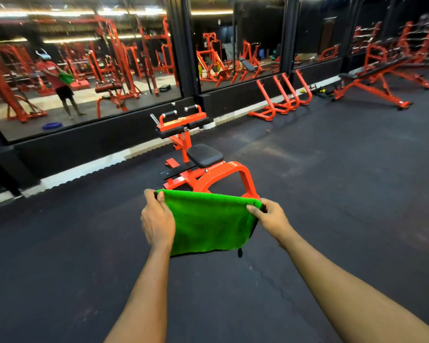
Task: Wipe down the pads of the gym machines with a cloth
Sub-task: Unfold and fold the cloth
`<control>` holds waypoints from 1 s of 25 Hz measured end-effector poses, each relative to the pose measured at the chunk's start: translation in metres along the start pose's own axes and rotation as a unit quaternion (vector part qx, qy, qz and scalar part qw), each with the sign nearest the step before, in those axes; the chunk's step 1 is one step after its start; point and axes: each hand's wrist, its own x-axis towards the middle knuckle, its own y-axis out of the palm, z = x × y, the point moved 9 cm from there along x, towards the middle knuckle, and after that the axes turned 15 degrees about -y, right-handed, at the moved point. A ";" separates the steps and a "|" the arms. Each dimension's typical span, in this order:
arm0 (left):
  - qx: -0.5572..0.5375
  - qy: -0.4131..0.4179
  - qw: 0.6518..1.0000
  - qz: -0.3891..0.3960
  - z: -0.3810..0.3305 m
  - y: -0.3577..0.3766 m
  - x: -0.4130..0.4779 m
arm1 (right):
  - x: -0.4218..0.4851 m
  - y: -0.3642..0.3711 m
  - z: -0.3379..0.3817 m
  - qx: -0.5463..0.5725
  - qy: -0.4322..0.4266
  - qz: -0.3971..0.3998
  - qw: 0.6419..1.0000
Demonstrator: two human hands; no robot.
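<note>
Both grips are clamped on the bright green, soft-napped rectangular cloth [208, 224]: the left grip [157, 219] pinches one top corner and the right grip [270, 216] pinches the other. The cloth hangs flat and stretched in the air just in front of the orange steel-tube seated machine [223, 174]. That machine's black, rounded, matte seat pad [204, 154] lies beyond the cloth, apart from it. Under the machine spreads dark, grainy rubber floor [332, 194]; behind it a wide wall mirror [84, 70] reflects more orange frames.
</note>
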 end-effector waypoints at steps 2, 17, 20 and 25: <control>-0.010 -0.002 1.000 -0.020 0.004 -0.005 -0.004 | 0.008 -0.001 0.002 0.062 -0.023 -0.055 0.996; 0.160 -0.184 0.964 0.110 0.032 0.016 0.012 | 0.019 0.013 0.041 -0.080 0.077 -0.057 0.992; 0.107 -0.110 0.973 0.171 0.002 0.039 -0.001 | 0.023 0.042 0.065 -0.093 0.018 0.022 0.995; 0.019 -0.004 0.954 0.300 -0.043 0.060 -0.033 | 0.019 0.091 0.080 0.009 -0.031 0.142 0.989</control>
